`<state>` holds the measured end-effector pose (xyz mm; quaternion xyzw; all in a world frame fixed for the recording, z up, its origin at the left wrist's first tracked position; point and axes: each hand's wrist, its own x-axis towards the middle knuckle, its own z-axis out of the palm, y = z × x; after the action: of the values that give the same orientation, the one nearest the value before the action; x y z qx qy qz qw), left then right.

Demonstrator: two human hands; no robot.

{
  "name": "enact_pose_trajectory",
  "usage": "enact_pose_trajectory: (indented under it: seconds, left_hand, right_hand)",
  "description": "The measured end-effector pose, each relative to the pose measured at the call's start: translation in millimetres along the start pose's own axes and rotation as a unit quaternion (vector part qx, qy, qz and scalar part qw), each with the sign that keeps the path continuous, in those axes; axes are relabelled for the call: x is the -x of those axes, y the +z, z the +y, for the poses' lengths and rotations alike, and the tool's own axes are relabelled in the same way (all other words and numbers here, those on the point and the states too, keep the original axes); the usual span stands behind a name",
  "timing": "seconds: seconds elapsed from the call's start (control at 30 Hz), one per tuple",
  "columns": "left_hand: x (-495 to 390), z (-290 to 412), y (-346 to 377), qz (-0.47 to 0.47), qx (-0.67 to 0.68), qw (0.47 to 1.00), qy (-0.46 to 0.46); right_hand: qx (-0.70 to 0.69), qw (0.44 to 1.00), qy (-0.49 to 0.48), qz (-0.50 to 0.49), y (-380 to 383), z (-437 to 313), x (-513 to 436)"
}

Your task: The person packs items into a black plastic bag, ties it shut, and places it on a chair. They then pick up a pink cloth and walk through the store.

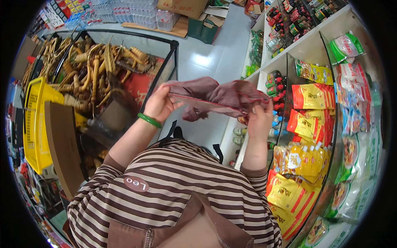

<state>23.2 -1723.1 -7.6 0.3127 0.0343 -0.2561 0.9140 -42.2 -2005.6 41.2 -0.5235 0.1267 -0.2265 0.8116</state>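
Note:
A mauve cloth (214, 97) with red edging is stretched between my two hands over the aisle. Its left end is pinched by my left hand (161, 104), with a green bangle (149, 120) on that wrist. My right hand (261, 116) grips the other end close to the shelf on the right. The cloth sags in folds at the middle, and a loose part hangs below its near edge. Some of its outline is blurred.
At left, a glass case (173, 59) holds dried roots (93, 71); a yellow basket (32, 130) and brown board (63, 148) stand beside it. Shelves at right carry bagged seasonings (313, 96) and bottles (274, 82). Ahead are a green carton (201, 29) and packed water bottles (164, 20).

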Motion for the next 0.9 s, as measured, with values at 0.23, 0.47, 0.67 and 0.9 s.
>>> enact_pose_trajectory:
  seconds: [0.23,0.47,0.67,0.9]
  left_hand:
    - [-140.9,70.2,-6.1,0.091,-0.045,0.992,0.077]
    - [-299.3,121.6,11.9,0.156,-0.193,0.946,0.208]
    - [-396.0,158.7,39.9,0.229,-0.371,0.877,0.201]
    - [-489.8,193.4,36.2,0.264,-0.538,0.799,0.046]
  right_hand:
    - [0.019,0.982,-0.085,0.167,-34.1,-6.9,-138.0]
    - [0.031,0.975,-0.154,0.158,-36.3,-8.5,-293.3]
    - [0.152,0.955,-0.226,0.115,-10.2,-34.9,-440.6]
    - [0.279,0.907,-0.31,0.054,29.3,-47.7,-584.8]
